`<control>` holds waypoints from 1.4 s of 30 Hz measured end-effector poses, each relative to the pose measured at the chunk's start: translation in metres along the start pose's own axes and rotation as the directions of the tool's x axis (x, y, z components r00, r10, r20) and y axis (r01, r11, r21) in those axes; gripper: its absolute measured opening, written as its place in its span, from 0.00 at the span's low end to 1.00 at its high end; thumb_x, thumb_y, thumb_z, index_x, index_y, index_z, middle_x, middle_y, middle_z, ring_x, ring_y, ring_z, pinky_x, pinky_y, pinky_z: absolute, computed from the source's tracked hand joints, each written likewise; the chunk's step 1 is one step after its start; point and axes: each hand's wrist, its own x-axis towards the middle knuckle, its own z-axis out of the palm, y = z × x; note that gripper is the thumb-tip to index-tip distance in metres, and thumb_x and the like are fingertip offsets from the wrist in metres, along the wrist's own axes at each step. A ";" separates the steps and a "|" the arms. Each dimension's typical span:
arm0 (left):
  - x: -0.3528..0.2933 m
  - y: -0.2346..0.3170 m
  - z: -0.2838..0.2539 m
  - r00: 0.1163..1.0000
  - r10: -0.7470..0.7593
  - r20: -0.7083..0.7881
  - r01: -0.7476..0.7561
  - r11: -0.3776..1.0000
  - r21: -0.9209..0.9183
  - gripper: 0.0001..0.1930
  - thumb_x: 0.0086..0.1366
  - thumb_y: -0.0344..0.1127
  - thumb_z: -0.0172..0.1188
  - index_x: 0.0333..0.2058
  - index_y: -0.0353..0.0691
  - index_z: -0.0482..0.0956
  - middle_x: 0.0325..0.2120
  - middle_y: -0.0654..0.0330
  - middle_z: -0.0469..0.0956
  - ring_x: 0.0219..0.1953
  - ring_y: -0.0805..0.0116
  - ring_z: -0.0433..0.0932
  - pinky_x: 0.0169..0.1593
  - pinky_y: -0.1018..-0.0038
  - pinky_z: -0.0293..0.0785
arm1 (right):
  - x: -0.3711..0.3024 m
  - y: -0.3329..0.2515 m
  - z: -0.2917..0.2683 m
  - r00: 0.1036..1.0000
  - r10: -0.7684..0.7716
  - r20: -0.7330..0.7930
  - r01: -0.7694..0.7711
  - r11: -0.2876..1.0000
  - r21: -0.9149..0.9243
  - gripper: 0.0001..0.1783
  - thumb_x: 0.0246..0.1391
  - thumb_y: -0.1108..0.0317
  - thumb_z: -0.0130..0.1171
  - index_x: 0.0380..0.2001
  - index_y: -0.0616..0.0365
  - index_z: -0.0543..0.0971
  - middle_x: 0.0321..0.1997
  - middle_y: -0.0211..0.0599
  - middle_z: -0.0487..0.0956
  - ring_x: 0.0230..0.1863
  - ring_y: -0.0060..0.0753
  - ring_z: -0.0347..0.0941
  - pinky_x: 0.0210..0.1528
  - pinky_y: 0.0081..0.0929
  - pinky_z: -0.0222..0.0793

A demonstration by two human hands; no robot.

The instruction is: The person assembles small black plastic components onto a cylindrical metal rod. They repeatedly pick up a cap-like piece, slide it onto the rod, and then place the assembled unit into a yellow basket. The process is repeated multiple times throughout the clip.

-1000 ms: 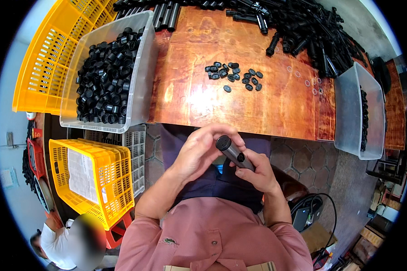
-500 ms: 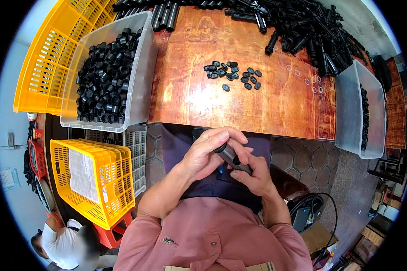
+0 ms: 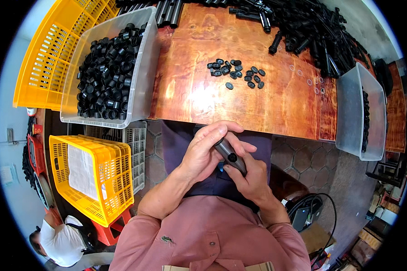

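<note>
A short black tube (image 3: 224, 148) with a round hole in its side slants between my two hands, just off the table's near edge. My left hand (image 3: 198, 151) curls around its upper end, thumb and fingers against it. My right hand (image 3: 254, 177) wraps the lower end, with the thumb along the tube. The hole faces up between the hands; the far end of the tube is hidden by my left fingers. On the table beyond lie several small black oval pieces (image 3: 229, 85), loosely grouped.
The wooden table (image 3: 181, 86) carries a heap of black tubular parts (image 3: 303, 45) and small clear rings (image 3: 309, 82). A clear bin of black caps (image 3: 108, 77) stands left, another clear bin (image 3: 350, 117) right. Yellow crates (image 3: 115, 180) sit lower left, near a person in white (image 3: 63, 241).
The tube has turned in my hands: its side hole now faces up more plainly and it lies steeper. My right thumb has shifted along it. The whole view has moved slightly.
</note>
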 end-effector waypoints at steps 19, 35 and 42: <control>-0.010 0.007 -0.007 0.994 -0.096 0.047 0.092 0.993 0.078 0.20 0.76 0.45 0.45 0.53 0.33 0.69 0.35 0.40 0.81 0.49 0.42 0.80 0.56 0.55 0.74 | -0.008 0.017 0.008 0.983 0.056 0.175 -0.098 0.967 0.236 0.19 0.55 0.63 0.66 0.46 0.62 0.77 0.24 0.42 0.77 0.27 0.39 0.79 0.32 0.30 0.72; 0.001 -0.022 0.014 0.997 0.049 -0.068 -0.047 0.998 0.034 0.21 0.74 0.47 0.40 0.41 0.33 0.74 0.32 0.49 0.78 0.44 0.53 0.78 0.59 0.60 0.69 | 0.003 0.042 0.024 0.909 -0.298 -0.292 0.219 0.936 -0.274 0.25 0.52 0.60 0.68 0.46 0.69 0.76 0.36 0.52 0.81 0.32 0.50 0.82 0.33 0.35 0.76; 0.006 -0.007 0.010 0.990 -0.003 0.144 -0.015 0.993 0.119 0.19 0.74 0.48 0.44 0.35 0.37 0.71 0.24 0.54 0.74 0.39 0.53 0.79 0.64 0.58 0.62 | -0.002 0.019 0.015 0.951 -0.185 -0.247 0.167 0.982 -0.094 0.20 0.53 0.63 0.67 0.45 0.65 0.77 0.32 0.48 0.81 0.30 0.49 0.81 0.30 0.35 0.74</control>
